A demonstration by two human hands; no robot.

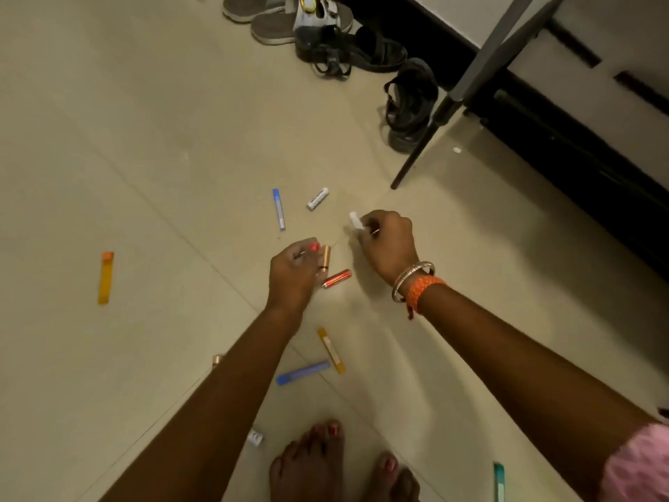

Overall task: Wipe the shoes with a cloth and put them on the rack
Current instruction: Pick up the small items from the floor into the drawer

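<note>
While my left hand [295, 269] pinches a copper tube [325, 257] and my right hand [387, 240] a white one [355, 221], the strappy black sandals [411, 103] by the rack leg [427, 135] look light and floppy, best lifted by their soles.

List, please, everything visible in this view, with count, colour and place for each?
Sandals and slippers: several, grey, white and black, top centre on the floor.
Black sandal: one, by the dark stand leg.
Small tubes on the floor: blue, white, orange-yellow, red, yellow, blue, teal.
Rose-gold tube: one, at the left hand.
White tube: one, in the right hand.
Left hand: centre.
Right hand: bangles on its wrist.
Bare feet: two, bottom.
</note>
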